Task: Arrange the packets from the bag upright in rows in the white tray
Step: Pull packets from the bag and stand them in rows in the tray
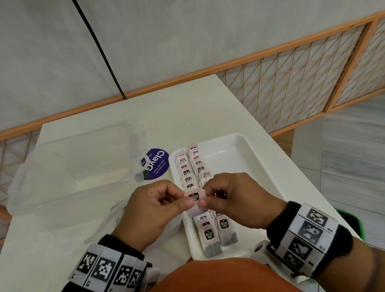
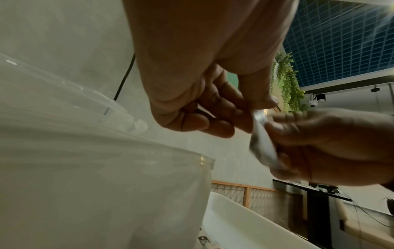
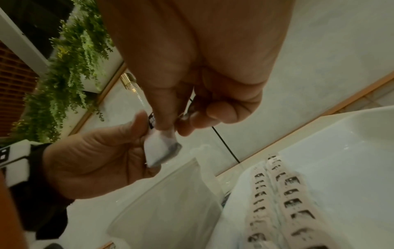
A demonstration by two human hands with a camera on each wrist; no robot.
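Both hands pinch one pink-tagged tea packet point(image 1: 195, 200) above the near left part of the white tray point(image 1: 242, 163). My left hand point(image 1: 169, 201) holds its left edge between thumb and forefinger; my right hand point(image 1: 213, 194) holds the right edge. The same packet point(image 2: 263, 146) shows grey and white from below, and in the right wrist view the packet point(image 3: 162, 150) hangs between the two thumbs. Two rows of upright packets point(image 1: 193, 167) fill the tray's left side, with more packets point(image 1: 216, 231) near the front. The clear bag point(image 1: 127, 218) lies under my left hand.
A clear plastic box point(image 1: 67, 167) stands at the back left of the white table point(image 1: 182, 113). A purple round sticker point(image 1: 158, 162) lies between box and tray. The tray's right half point(image 1: 240, 164) holds nothing. A wooden lattice rail point(image 1: 300, 77) runs behind the table.
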